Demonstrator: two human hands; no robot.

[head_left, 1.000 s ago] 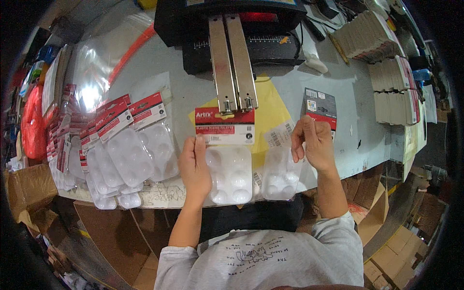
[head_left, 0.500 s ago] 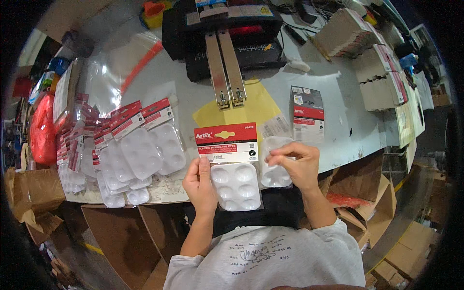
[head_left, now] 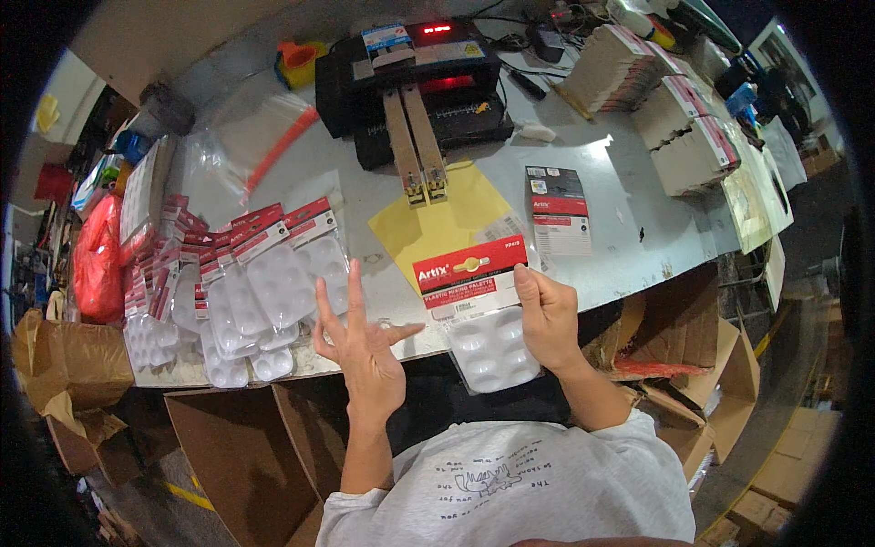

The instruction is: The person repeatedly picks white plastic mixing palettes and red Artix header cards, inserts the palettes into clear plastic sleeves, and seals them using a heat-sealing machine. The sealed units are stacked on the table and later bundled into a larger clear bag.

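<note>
My right hand [head_left: 550, 314] grips a packaged paint palette [head_left: 497, 351] by the right side of its red and white header card, thumb on the front. The palette is white plastic with round wells, under clear film, tilted over the table's front edge. My left hand [head_left: 365, 351] is open just left of it, fingers spread and nothing in them. Further left, several packaged palettes [head_left: 278, 283] lie overlapping in a pile with similar header cards. A loose dark and red header card [head_left: 558, 214] lies flat beyond my right hand.
A black machine [head_left: 419, 91] with two metal rails and a lit red display stands at the back, a yellow sheet [head_left: 456, 214] under its rail ends. Stacks of cards [head_left: 688, 137] stand at right. Clear film bags [head_left: 241, 137] lie at left; cardboard boxes [head_left: 241, 447] stand below the edge.
The held palette has passed from my left hand to my right and moved right. My left hand has let go and spread its fingers. The second palette at right no longer shows separately.
</note>
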